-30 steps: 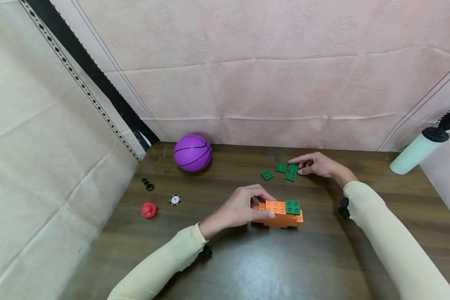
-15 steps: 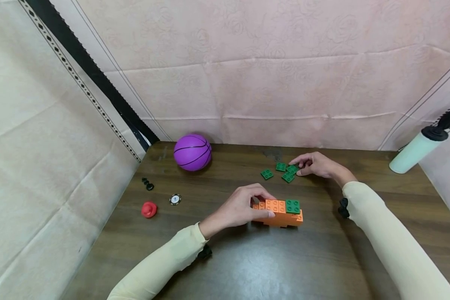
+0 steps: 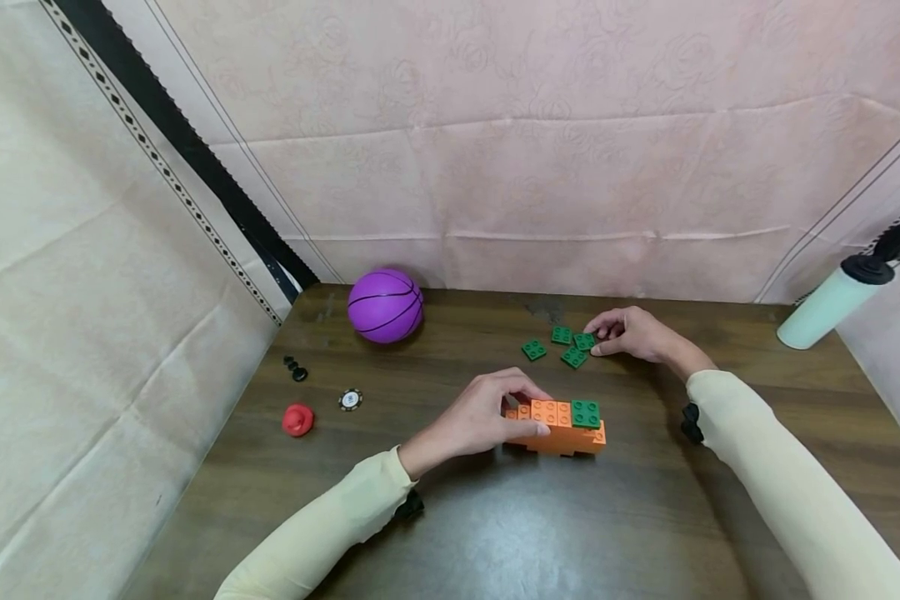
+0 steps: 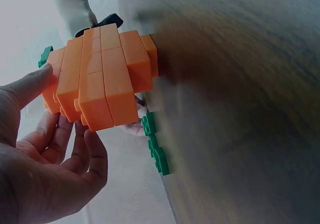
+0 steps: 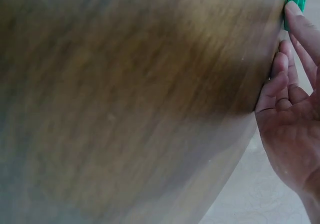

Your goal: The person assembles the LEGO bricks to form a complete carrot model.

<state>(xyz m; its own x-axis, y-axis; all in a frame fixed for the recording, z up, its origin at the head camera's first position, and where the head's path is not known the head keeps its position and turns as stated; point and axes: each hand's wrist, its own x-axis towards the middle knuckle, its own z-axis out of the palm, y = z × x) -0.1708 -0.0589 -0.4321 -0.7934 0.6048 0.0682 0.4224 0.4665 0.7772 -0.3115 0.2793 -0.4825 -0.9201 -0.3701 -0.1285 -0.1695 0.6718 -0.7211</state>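
Since the earlier frames, right hand curled tighter, pinching a green plate flat on the far tabletop; light, rigid, slick, best taken by its edges. Left hand stays clamped on the orange block stack mid-tabletop.

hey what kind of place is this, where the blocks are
Probably a makeshift recording booth, not a lived-in room: a dark wooden table walled by hung pale cloth sheets, with only small props like a purple ball.

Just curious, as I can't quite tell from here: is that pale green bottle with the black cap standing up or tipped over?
Tipped. The pale green bottle leans slantwise at the table's far right corner, its black cap highest.
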